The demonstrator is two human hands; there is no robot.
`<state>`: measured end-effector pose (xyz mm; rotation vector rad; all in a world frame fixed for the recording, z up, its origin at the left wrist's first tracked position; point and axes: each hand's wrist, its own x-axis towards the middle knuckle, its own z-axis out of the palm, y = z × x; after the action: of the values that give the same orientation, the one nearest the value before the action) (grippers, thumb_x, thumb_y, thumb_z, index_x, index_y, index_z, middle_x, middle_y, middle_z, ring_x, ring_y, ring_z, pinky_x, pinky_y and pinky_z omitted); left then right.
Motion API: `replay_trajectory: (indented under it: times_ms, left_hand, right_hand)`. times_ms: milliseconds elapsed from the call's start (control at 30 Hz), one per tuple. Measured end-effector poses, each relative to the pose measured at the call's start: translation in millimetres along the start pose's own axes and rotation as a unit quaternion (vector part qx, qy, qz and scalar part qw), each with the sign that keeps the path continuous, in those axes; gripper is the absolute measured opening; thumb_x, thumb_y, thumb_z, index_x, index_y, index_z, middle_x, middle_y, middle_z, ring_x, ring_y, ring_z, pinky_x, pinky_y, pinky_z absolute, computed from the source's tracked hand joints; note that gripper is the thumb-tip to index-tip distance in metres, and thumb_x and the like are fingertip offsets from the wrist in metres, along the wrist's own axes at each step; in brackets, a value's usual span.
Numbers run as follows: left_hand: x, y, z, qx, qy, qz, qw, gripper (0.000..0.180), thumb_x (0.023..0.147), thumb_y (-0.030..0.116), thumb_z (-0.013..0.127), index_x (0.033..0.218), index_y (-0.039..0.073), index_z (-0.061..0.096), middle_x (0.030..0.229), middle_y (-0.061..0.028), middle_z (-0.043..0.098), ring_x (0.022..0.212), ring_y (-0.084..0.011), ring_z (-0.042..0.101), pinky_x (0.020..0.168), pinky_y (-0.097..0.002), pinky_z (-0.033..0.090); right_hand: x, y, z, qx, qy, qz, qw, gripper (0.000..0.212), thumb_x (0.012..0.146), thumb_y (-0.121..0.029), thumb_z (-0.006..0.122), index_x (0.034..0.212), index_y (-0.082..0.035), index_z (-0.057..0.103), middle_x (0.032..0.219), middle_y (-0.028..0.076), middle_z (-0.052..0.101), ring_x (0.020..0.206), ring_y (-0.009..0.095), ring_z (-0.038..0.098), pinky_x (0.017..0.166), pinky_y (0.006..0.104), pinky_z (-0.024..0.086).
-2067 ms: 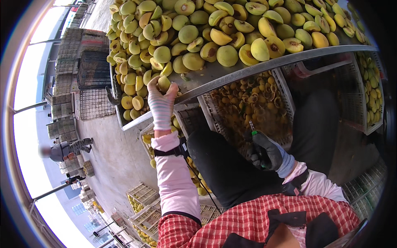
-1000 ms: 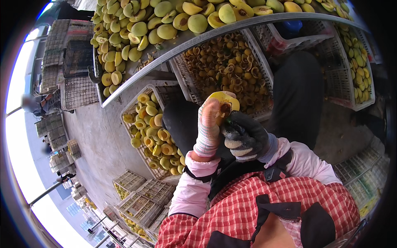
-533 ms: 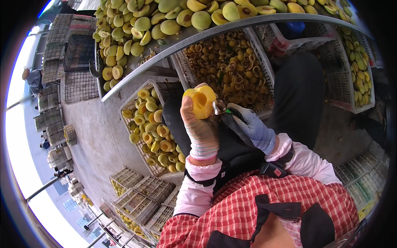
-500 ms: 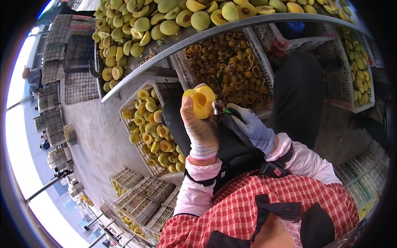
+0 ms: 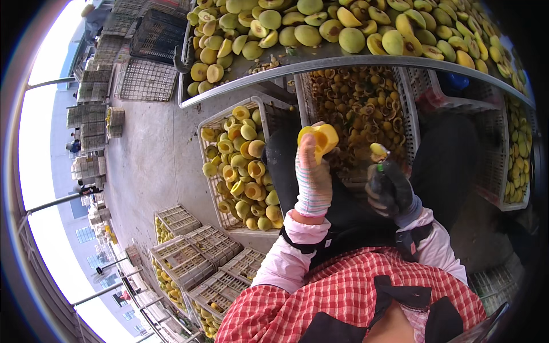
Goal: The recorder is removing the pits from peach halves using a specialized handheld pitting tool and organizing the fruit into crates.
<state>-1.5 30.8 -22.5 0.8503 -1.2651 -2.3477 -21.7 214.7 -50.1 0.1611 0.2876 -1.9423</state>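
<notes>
My left hand (image 5: 311,177), in a striped knit glove, holds up a yellow peach half (image 5: 320,139) with its hollow side showing. My right hand (image 5: 392,191), in a dark glove, grips a small pitting tool (image 5: 378,166) with a scrap of yellow flesh and pit (image 5: 378,152) on its tip. Both hands hover above a white crate of pits and scraps (image 5: 360,103). To the left, a white crate (image 5: 214,123) holds several pitted peach halves (image 5: 243,171). A metal table (image 5: 343,62) above carries a heap of whole peaches (image 5: 320,31).
Stacked white crates (image 5: 200,257) with fruit stand on the concrete floor at the lower left. Dark empty crates (image 5: 154,34) and wire racks (image 5: 146,80) lie at the upper left. Another crate of peaches (image 5: 517,166) is at the right. Distant people stand at the far left.
The left hand took a peach from the table and brought it down to the right hand; the tool worked into it, and now the hands are apart with the scooped piece on the tool.
</notes>
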Motion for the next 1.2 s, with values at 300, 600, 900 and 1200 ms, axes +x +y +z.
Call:
replay_trajectory:
  times_ms: [300, 600, 900, 1200]
  left_hand:
    - [153, 89, -253, 0.53, 0.278, 0.263, 0.757, 0.045, 0.09, 0.017, 0.061, 0.129, 0.0, 0.046, 0.116, -0.022, 0.057, 0.101, -0.0334, 0.057, 0.092, -0.0378, 0.044]
    - [230, 136, -155, 0.565, 0.255, 0.365, 0.695, 0.027, 0.087, 0.025, 0.065, 0.103, 0.004, 0.068, 0.112, -0.0161, 0.057, 0.1, -0.029, 0.056, 0.091, -0.0377, 0.045]
    - [351, 177, 5, 0.778, 0.16, 0.155, 0.588, 0.071, 0.078, 0.056, 0.063, 0.136, 0.018, 0.047, 0.146, -0.0165, 0.031, 0.129, -0.0389, 0.035, 0.103, -0.0409, 0.038]
    - [332, 109, 19, 0.67, -0.047, 0.161, 0.724, 0.067, 0.074, 0.037, 0.066, 0.132, 0.013, 0.046, 0.134, -0.0175, 0.043, 0.116, -0.0353, 0.052, 0.098, -0.0398, 0.043]
  right_hand:
    - [24, -5, -32, -0.11, 0.273, 0.053, 0.954, 0.045, 0.089, -0.057, 0.054, 0.083, -0.012, 0.056, 0.052, -0.003, 0.04, 0.036, 0.007, 0.032, 0.033, 0.0209, 0.024]
    - [40, -16, -38, -0.128, 0.375, 0.033, 0.918, 0.047, 0.088, -0.059, 0.054, 0.085, -0.012, 0.057, 0.055, -0.002, 0.047, 0.038, 0.009, 0.037, 0.033, 0.0234, 0.028]
    - [49, -9, -42, -0.219, 0.373, 0.008, 0.902, 0.049, 0.086, -0.054, 0.058, 0.083, -0.005, 0.058, 0.054, 0.004, 0.055, 0.037, 0.015, 0.051, 0.033, 0.0274, 0.04]
    - [43, -11, -10, -0.244, 0.326, -0.02, 0.913, 0.052, 0.089, -0.056, 0.052, 0.085, -0.004, 0.058, 0.055, 0.002, 0.051, 0.038, 0.013, 0.047, 0.035, 0.0271, 0.039]
